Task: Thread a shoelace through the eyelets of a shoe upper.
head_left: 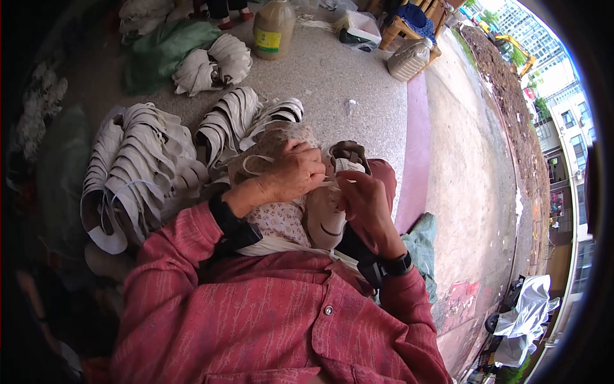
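Observation:
A beige and white shoe (325,224) with a brown collar lies on my lap, its toe toward my body. My left hand (295,171) is at the shoe's left side, fingers curled in a pinch. On the other side my right hand (366,200) pinches close over the lacing. A thin white shoelace (329,184) runs between the two hands; my fingers partly hide its ends. A loop of pale cord (257,164) stands up left of my left hand. Patterned cloth (278,221) covers my lap beneath the shoe.
Rows of stacked white shoe uppers (137,166) stand at my left, with another bundle (214,64) farther off. A plastic jug (274,29) and a clear bottle (409,59) stand on the speckled floor. Green cloth (421,249) lies at right, beside the pavement.

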`<move>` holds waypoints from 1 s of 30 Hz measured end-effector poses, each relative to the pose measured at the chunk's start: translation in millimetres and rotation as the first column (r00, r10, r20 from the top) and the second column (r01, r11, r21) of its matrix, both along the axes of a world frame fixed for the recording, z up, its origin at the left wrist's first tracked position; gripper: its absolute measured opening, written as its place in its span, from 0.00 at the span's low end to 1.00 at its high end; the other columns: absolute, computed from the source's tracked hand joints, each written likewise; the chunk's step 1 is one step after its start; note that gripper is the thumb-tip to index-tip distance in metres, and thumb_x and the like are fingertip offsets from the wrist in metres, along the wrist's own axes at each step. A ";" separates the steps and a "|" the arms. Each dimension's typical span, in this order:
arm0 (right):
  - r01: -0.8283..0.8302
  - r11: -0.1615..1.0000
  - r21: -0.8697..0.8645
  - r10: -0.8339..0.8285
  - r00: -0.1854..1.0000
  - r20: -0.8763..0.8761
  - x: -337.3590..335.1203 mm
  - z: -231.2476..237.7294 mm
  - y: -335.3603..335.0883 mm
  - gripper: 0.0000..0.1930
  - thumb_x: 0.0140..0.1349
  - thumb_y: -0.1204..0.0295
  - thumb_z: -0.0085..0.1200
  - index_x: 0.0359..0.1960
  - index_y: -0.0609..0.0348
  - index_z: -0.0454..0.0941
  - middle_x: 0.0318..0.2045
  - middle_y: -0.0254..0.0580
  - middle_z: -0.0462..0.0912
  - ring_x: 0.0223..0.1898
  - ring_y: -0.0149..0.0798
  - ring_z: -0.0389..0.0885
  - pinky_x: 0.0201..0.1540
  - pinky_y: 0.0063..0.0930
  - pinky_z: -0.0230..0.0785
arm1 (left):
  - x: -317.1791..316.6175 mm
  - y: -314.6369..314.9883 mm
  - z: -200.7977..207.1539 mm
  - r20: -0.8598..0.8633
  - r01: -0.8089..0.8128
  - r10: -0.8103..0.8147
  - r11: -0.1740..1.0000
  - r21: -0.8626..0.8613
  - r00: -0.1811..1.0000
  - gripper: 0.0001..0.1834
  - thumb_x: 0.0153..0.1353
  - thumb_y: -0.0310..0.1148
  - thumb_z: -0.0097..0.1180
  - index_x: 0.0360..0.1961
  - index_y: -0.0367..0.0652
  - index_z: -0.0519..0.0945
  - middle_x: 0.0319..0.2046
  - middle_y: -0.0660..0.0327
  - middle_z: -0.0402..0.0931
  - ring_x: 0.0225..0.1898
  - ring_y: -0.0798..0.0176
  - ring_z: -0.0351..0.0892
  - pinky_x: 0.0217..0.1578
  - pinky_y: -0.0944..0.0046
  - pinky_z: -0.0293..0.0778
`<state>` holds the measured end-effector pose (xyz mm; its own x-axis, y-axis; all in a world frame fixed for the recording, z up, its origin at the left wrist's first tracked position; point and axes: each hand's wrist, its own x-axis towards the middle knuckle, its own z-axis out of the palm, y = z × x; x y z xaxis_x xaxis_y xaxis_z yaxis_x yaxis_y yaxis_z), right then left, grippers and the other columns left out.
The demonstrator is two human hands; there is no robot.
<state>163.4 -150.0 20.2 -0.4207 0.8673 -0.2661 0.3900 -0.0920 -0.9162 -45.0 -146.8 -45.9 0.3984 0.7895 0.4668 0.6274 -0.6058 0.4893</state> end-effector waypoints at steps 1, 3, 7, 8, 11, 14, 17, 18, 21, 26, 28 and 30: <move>0.013 1.000 0.015 -0.013 1.000 0.024 -2.0 1.7 0.1 0.15 0.68 0.70 0.49 0.48 0.72 0.74 0.18 0.35 0.77 0.16 0.23 0.71 0.18 0.18 0.62 | -0.6 -1.0 -0.2 0.003 -0.001 0.001 1.000 0.007 1.000 0.07 0.58 0.36 0.53 0.26 0.48 0.79 0.31 0.65 0.71 0.41 0.62 0.71 0.52 0.57 0.55; 0.021 1.000 -0.008 -0.020 0.999 0.037 -4.0 -4.4 2.1 0.14 0.67 0.70 0.49 0.46 0.71 0.75 0.19 0.35 0.77 0.16 0.23 0.71 0.18 0.18 0.62 | -0.1 0.4 -0.2 0.013 -0.005 0.005 1.000 0.018 1.000 0.07 0.58 0.36 0.53 0.26 0.48 0.78 0.30 0.65 0.71 0.41 0.62 0.71 0.52 0.57 0.55; 0.031 0.999 0.029 -0.035 0.990 0.136 -15.3 -0.4 -0.5 0.12 0.67 0.70 0.49 0.40 0.69 0.78 0.19 0.36 0.78 0.16 0.25 0.72 0.19 0.20 0.64 | 12.6 8.1 -2.6 -0.021 -0.052 0.054 0.997 0.053 0.998 0.07 0.57 0.36 0.52 0.24 0.48 0.78 0.30 0.65 0.71 0.41 0.62 0.72 0.52 0.56 0.57; 0.026 0.999 0.030 -0.030 0.990 0.140 -14.6 -3.8 0.5 0.12 0.67 0.70 0.49 0.40 0.69 0.78 0.19 0.36 0.78 0.16 0.25 0.72 0.19 0.20 0.64 | 15.3 8.6 -4.3 -0.018 -0.049 0.050 0.996 0.070 0.999 0.08 0.57 0.36 0.52 0.23 0.49 0.77 0.30 0.64 0.71 0.41 0.61 0.72 0.52 0.56 0.57; -0.085 0.976 0.201 0.056 0.988 0.144 -10.6 -8.0 6.2 0.12 0.67 0.70 0.49 0.38 0.69 0.79 0.18 0.37 0.77 0.17 0.25 0.74 0.21 0.24 0.66 | 4.5 19.0 -5.7 -0.123 0.075 -0.067 0.995 0.061 0.990 0.04 0.54 0.34 0.57 0.25 0.47 0.77 0.31 0.64 0.71 0.40 0.59 0.74 0.50 0.54 0.62; -0.184 0.977 0.111 0.149 0.952 0.267 -0.6 5.3 17.9 0.08 0.63 0.72 0.52 0.36 0.64 0.81 0.20 0.39 0.79 0.22 0.31 0.78 0.27 0.29 0.69 | -12.8 28.6 33.8 -0.002 0.120 -0.121 0.991 -0.062 0.993 0.09 0.48 0.29 0.62 0.32 0.44 0.78 0.35 0.61 0.71 0.42 0.56 0.75 0.48 0.55 0.67; -0.407 0.614 0.676 0.102 0.891 0.443 4.6 6.9 36.0 0.05 0.57 0.75 0.55 0.34 0.58 0.82 0.25 0.39 0.80 0.28 0.38 0.80 0.32 0.32 0.70 | -17.5 38.7 48.3 0.100 0.317 -0.305 0.935 -0.157 0.947 0.18 0.44 0.26 0.65 0.39 0.42 0.77 0.39 0.59 0.72 0.43 0.55 0.77 0.45 0.58 0.72; -0.404 0.646 0.648 0.086 0.881 0.464 3.0 11.2 39.3 0.05 0.57 0.76 0.57 0.34 0.59 0.83 0.27 0.40 0.80 0.28 0.37 0.79 0.32 0.30 0.70 | -19.2 42.1 48.3 0.124 0.394 -0.374 0.885 -0.250 0.919 0.18 0.44 0.26 0.64 0.40 0.41 0.77 0.41 0.58 0.72 0.42 0.56 0.78 0.43 0.59 0.73; -0.403 0.705 0.584 0.124 0.880 0.458 1.0 7.4 48.8 0.06 0.56 0.77 0.60 0.35 0.61 0.83 0.31 0.40 0.80 0.28 0.34 0.78 0.32 0.27 0.70 | -14.1 52.8 41.3 0.245 0.488 -0.423 0.788 -0.376 0.872 0.16 0.44 0.26 0.64 0.37 0.40 0.77 0.41 0.59 0.72 0.39 0.58 0.78 0.40 0.60 0.73; -0.460 0.810 0.363 0.358 0.879 0.316 0.4 3.2 63.1 0.07 0.54 0.79 0.61 0.36 0.60 0.82 0.32 0.32 0.80 0.31 0.27 0.77 0.36 0.23 0.71 | -9.9 62.4 38.2 0.141 0.490 -0.470 0.809 -0.325 0.871 0.13 0.43 0.26 0.65 0.31 0.39 0.75 0.35 0.60 0.75 0.37 0.61 0.78 0.37 0.63 0.72; -0.445 0.835 0.324 0.370 0.889 0.269 -3.9 3.1 63.4 0.07 0.54 0.79 0.61 0.36 0.60 0.82 0.33 0.31 0.80 0.33 0.26 0.77 0.37 0.22 0.71 | -10.5 62.2 32.1 0.145 0.498 -0.477 0.816 -0.294 0.867 0.13 0.43 0.26 0.65 0.29 0.39 0.74 0.32 0.60 0.75 0.36 0.62 0.77 0.36 0.64 0.71; -0.430 0.856 0.286 0.378 0.899 0.221 -4.8 -1.2 65.1 0.08 0.54 0.79 0.62 0.36 0.60 0.82 0.34 0.30 0.80 0.35 0.24 0.77 0.39 0.21 0.71 | -11.9 60.6 28.5 0.227 0.485 -0.430 0.797 -0.360 0.874 0.13 0.42 0.27 0.66 0.28 0.40 0.75 0.27 0.61 0.76 0.33 0.64 0.77 0.35 0.64 0.71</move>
<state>158.5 -84.9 19.1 -0.7299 0.6771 -0.0934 0.4645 0.3911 -0.7946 -56.8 -86.3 -17.4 0.7189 0.6562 0.2292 0.2410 -0.5446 0.8033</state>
